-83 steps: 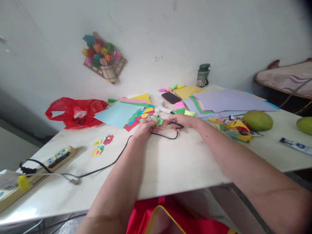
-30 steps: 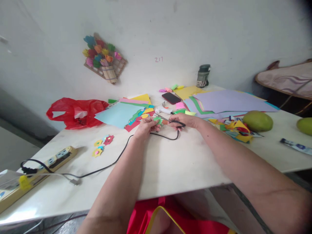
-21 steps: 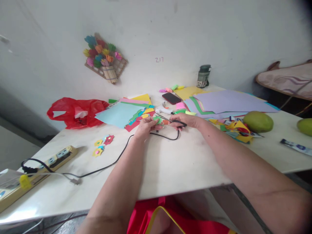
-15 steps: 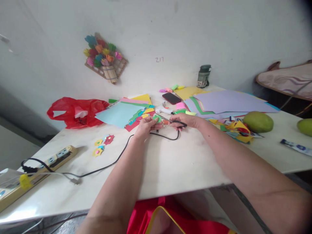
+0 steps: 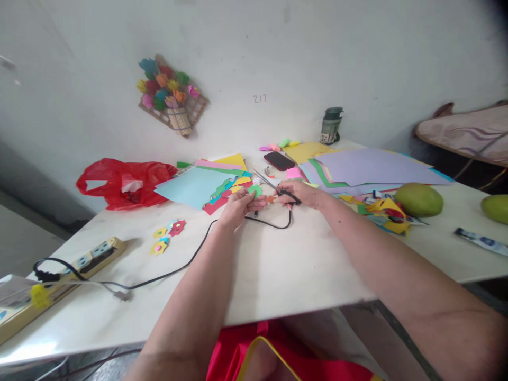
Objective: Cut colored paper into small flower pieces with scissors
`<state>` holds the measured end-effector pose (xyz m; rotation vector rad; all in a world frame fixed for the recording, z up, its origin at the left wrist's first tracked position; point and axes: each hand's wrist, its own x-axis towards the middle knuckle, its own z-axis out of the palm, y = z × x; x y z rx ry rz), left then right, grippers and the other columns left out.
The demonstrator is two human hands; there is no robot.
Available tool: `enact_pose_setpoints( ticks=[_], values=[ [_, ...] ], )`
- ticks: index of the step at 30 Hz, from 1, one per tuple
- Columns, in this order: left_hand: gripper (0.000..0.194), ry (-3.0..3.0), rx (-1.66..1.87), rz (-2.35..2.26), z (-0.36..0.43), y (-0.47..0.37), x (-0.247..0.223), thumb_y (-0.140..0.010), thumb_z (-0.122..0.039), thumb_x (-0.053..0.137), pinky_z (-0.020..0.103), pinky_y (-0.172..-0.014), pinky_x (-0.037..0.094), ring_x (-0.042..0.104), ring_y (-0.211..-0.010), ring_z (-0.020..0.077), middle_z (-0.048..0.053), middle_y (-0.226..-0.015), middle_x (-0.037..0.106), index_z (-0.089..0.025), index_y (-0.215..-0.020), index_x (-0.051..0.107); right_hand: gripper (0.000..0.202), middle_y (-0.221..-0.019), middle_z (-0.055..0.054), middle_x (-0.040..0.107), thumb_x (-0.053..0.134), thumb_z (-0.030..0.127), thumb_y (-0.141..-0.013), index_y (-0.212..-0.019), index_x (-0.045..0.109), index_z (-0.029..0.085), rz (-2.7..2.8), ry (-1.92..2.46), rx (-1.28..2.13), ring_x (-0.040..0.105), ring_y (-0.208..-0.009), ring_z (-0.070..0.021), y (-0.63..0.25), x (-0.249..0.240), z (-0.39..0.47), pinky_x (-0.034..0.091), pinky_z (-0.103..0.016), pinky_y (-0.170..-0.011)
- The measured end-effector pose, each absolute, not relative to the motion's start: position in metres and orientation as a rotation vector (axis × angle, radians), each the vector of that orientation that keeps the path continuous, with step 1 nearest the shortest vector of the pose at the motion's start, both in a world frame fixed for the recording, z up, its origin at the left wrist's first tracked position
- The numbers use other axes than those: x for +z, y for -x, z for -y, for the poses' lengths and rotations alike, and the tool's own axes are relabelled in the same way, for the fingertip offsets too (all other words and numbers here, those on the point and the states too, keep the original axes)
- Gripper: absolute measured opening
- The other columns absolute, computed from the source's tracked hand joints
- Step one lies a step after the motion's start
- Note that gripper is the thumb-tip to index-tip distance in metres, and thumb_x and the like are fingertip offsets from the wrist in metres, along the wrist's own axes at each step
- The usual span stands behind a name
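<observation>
My left hand (image 5: 238, 207) pinches a small green paper piece (image 5: 255, 191) between thumb and fingers. Black-handled scissors (image 5: 294, 198) are gripped in my right hand (image 5: 297, 193), their metal blades pointing up and left, above and apart from the green piece. A small orange paper piece (image 5: 271, 199) shows between the two hands. Just beyond them lie a white glue gun (image 5: 262, 181), partly hidden by the scissors, and several cut paper shapes (image 5: 242, 181). A black cord (image 5: 190, 260) runs across the table under my left arm.
Paper flowers (image 5: 177, 227) lie left, near a power strip (image 5: 89, 259) and a red plastic bag (image 5: 127, 182). A phone (image 5: 279, 161), a purple sheet stack (image 5: 369, 165) and a bottle (image 5: 331, 126) stand farther back. Right are paper scraps (image 5: 387, 211) and a green mango (image 5: 419, 200).
The scissors have swung up and away from the green paper, their blades now pointing higher. My left hand stays nearly in place, its fingers slightly more extended.
</observation>
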<state>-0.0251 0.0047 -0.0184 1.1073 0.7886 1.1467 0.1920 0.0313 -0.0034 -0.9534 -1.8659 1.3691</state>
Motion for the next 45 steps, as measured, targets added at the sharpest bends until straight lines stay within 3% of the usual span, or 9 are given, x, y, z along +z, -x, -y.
enact_pose_setpoints(
  ticks=[5, 10, 14, 28, 36, 42, 45],
  values=[
    [0.03, -1.131, 1.155, -0.739, -0.003, 0.023, -0.017, -0.078, -0.022, 0.072, 0.029, -0.072, 0.058, 0.073, -0.076, 0.0214, 0.01, -0.084, 0.074, -0.017, -0.082, 0.043, 0.033, -0.063, -0.001, 0.065, 0.075, 0.031, -0.067, -0.091, 0.059, 0.015, 1.633, 0.917, 1.361, 0.056, -0.045, -0.0087, -0.187, -0.008, -0.034, 0.035, -0.017, -0.037],
    [0.037, -1.202, 1.124, -0.829, -0.003, 0.024, -0.017, -0.07, -0.031, 0.077, 0.027, -0.057, 0.056, 0.072, -0.063, 0.022, 0.007, -0.071, 0.073, -0.018, -0.077, 0.043, 0.031, -0.063, -0.001, 0.065, 0.075, 0.031, -0.068, -0.088, 0.057, 0.016, 1.57, 0.854, 1.342, 0.058, -0.047, -0.0097, -0.181, -0.006, -0.029, 0.031, -0.018, -0.035],
    [0.031, -1.22, 1.077, -0.871, -0.002, 0.026, -0.017, -0.068, -0.034, 0.075, 0.025, -0.052, 0.052, 0.07, -0.056, 0.0203, 0.009, -0.071, 0.073, -0.015, -0.079, 0.053, 0.034, -0.063, -0.001, 0.066, 0.077, 0.033, -0.065, -0.087, 0.057, 0.016, 1.515, 0.873, 1.323, 0.058, -0.047, -0.0099, -0.177, -0.007, -0.028, 0.029, -0.017, -0.034],
    [0.028, -1.156, 1.07, -0.847, -0.007, 0.028, -0.023, -0.066, -0.034, 0.073, 0.025, -0.051, 0.054, 0.066, -0.05, 0.017, 0.01, -0.067, 0.072, -0.011, -0.075, 0.062, 0.044, -0.058, 0.002, 0.064, 0.085, 0.025, -0.054, -0.087, 0.057, 0.016, 1.344, 0.939, 1.296, 0.058, -0.047, -0.0089, -0.168, -0.003, -0.022, 0.036, -0.017, -0.041],
    [0.025, -1.149, 1.06, -0.876, -0.004, 0.026, -0.023, -0.068, -0.034, 0.072, 0.027, -0.052, 0.054, 0.065, -0.049, 0.0168, 0.009, -0.066, 0.071, -0.012, -0.073, 0.062, 0.039, -0.055, 0.006, 0.058, 0.081, 0.021, -0.055, -0.085, 0.056, 0.016, 1.33, 0.938, 1.278, 0.056, -0.048, -0.0086, -0.161, 0.002, -0.015, 0.04, -0.018, -0.043],
    [0.025, -1.152, 1.052, -0.889, -0.003, 0.024, -0.022, -0.066, -0.034, 0.073, 0.03, -0.054, 0.055, 0.065, -0.05, 0.0184, 0.009, -0.064, 0.07, -0.013, -0.072, 0.06, 0.043, -0.05, 0.006, 0.054, 0.083, 0.028, -0.056, -0.087, 0.056, 0.016, 1.333, 0.93, 1.236, 0.054, -0.045, -0.0098, -0.164, 0.0, -0.018, 0.03, -0.018, -0.036],
    [0.026, -1.144, 1.063, -0.885, -0.004, 0.024, -0.023, -0.065, -0.035, 0.073, 0.031, -0.056, 0.056, 0.065, -0.05, 0.0185, 0.009, -0.064, 0.07, -0.013, -0.073, 0.06, 0.042, -0.053, 0.006, 0.057, 0.083, 0.024, -0.055, -0.086, 0.056, 0.016, 1.337, 0.933, 1.26, 0.054, -0.045, -0.0087, -0.163, -0.001, -0.018, 0.033, -0.017, -0.037]
  ],
)
